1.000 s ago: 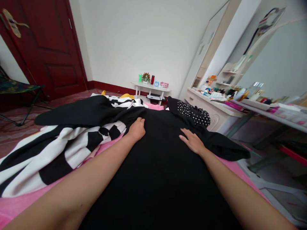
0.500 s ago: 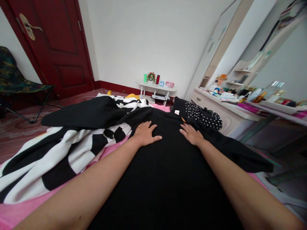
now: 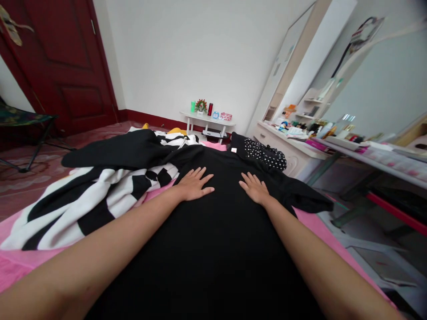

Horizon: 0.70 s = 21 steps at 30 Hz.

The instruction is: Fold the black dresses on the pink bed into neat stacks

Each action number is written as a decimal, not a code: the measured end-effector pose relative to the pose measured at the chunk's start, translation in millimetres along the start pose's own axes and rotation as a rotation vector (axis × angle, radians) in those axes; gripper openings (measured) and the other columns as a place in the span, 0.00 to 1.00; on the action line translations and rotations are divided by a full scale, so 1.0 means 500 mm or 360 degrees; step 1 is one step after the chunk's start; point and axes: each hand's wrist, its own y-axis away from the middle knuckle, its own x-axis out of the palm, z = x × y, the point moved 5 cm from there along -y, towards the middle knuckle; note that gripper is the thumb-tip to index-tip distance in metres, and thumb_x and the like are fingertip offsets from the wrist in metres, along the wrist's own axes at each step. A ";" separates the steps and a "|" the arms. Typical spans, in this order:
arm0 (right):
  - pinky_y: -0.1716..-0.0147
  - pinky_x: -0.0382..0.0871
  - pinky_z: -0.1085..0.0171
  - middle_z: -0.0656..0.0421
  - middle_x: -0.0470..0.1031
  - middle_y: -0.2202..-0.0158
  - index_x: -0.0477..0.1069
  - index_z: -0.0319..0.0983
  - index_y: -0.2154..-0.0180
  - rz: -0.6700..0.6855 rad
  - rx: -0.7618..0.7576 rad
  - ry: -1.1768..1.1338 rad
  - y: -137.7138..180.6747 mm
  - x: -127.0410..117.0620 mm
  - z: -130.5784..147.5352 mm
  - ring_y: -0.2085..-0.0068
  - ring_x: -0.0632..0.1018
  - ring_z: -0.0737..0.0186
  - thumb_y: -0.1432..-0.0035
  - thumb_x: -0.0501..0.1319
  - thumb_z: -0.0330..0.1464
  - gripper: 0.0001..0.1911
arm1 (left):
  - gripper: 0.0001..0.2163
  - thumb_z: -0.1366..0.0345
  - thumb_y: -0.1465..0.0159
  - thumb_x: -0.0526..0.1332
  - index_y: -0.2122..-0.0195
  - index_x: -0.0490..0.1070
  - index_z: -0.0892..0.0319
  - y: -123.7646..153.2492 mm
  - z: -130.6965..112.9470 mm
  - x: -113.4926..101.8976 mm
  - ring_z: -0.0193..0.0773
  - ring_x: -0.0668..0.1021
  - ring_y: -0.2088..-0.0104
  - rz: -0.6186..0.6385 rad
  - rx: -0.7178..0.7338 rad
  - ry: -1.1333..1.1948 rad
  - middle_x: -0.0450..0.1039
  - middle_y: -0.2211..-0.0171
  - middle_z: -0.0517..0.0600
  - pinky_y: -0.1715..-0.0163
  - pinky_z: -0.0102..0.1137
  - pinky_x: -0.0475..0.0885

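A black garment [image 3: 220, 231] lies spread out on a pink bed sheet [image 3: 20, 266] in front of me. My left hand [image 3: 194, 184] rests flat on it, fingers spread, near its left edge. My right hand [image 3: 254, 188] lies flat on the same cloth a little to the right, fingers stretched out. Neither hand holds anything. A small white label [image 3: 234, 150] shows at the garment's far end.
A black-and-white striped cloth [image 3: 90, 200] lies bunched at the left. A black polka-dot piece [image 3: 265, 153] sits at the far right. Beyond the bed stand a small white table [image 3: 207, 121], a cluttered dresser [image 3: 293, 142], a dark red door [image 3: 63, 62] and a folding chair [image 3: 23, 129].
My left hand went from curled at the garment's edge to flat with fingers spread. Both hands slid a little toward the garment's middle, and my view shifted slightly.
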 end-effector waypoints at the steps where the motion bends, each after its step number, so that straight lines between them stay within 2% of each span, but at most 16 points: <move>1: 0.38 0.41 0.44 0.61 0.37 0.31 0.41 0.50 0.34 0.0006 -0.0003 0.0004 0.015 -0.001 -0.010 0.33 0.42 0.53 0.38 0.33 0.54 0.34 | 0.35 0.37 0.38 0.37 0.34 0.45 0.48 0.017 -0.002 -0.001 0.51 0.43 0.34 0.0004 0.0015 0.0005 0.35 0.32 0.54 0.38 0.46 0.41; 8: 0.38 0.42 0.47 0.60 0.38 0.31 0.41 0.48 0.34 0.0022 -0.0103 0.0052 0.146 -0.010 -0.067 0.33 0.42 0.53 0.38 0.34 0.53 0.34 | 0.36 0.39 0.38 0.44 0.33 0.42 0.52 0.151 -0.006 -0.024 0.51 0.41 0.34 0.0176 0.0148 0.0034 0.33 0.32 0.55 0.38 0.46 0.41; 12: 0.37 0.44 0.48 0.57 0.42 0.32 0.46 0.45 0.35 -0.0013 -0.0235 0.0087 0.253 -0.013 -0.099 0.33 0.45 0.52 0.38 0.38 0.54 0.35 | 0.34 0.42 0.37 0.48 0.34 0.42 0.50 0.249 -0.006 -0.056 0.51 0.43 0.34 0.0254 0.0238 0.0116 0.34 0.32 0.54 0.39 0.47 0.44; 15: 0.37 0.46 0.50 0.56 0.47 0.33 0.52 0.43 0.36 -0.0071 -0.0344 0.0013 0.342 -0.024 -0.132 0.34 0.49 0.53 0.39 0.43 0.53 0.35 | 0.33 0.44 0.38 0.52 0.34 0.45 0.47 0.328 -0.006 -0.081 0.52 0.48 0.34 0.0318 0.0204 0.0155 0.37 0.32 0.54 0.40 0.49 0.49; 18: 0.39 0.54 0.52 0.53 0.57 0.36 0.60 0.41 0.40 -0.0168 -0.0237 -0.0122 0.427 -0.050 -0.186 0.37 0.60 0.51 0.41 0.48 0.52 0.33 | 0.32 0.46 0.41 0.57 0.37 0.55 0.49 0.397 0.002 -0.100 0.55 0.55 0.36 0.0239 0.0023 0.0138 0.48 0.34 0.56 0.41 0.48 0.55; 21: 0.51 0.71 0.53 0.53 0.75 0.50 0.72 0.45 0.51 -0.0197 0.0010 -0.0250 0.503 -0.072 -0.249 0.51 0.76 0.48 0.47 0.52 0.52 0.28 | 0.30 0.51 0.42 0.60 0.39 0.59 0.52 0.446 0.009 -0.112 0.53 0.65 0.41 0.0079 -0.0182 0.0193 0.60 0.39 0.57 0.44 0.44 0.62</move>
